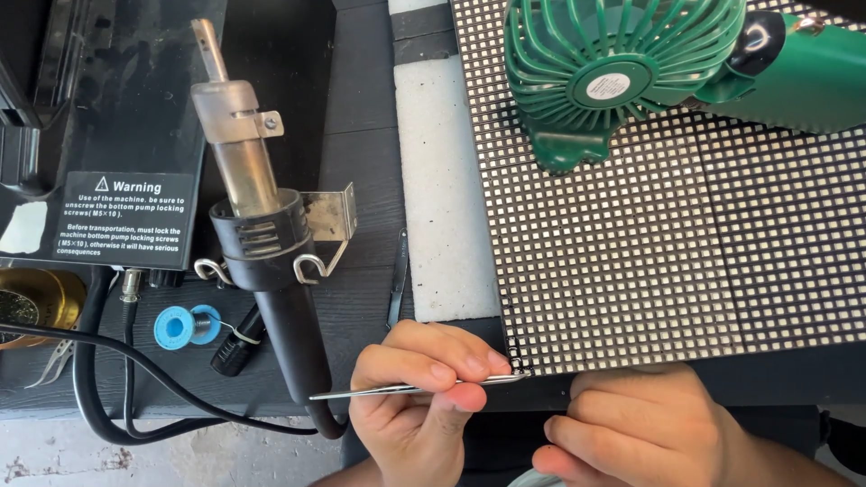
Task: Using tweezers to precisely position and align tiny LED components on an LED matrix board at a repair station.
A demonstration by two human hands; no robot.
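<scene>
Tweezers (pixel 406 390) pinched in left hand (pixel 415 397), tips at LED panel (pixel 667 243) corner, right hand (pixel 649 424) curled

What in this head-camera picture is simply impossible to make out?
- The tips of the thin metal tweezers: too small where they meet the corner of the dotted black grid panel.
- The right hand: its fingers curl under, and the bottom edge cuts it off.
- The left hand: the wrist is cut off below.
- The green plastic fan: the top edge crops it.
- The brass-coloured round object: the left edge cuts it off.
</scene>
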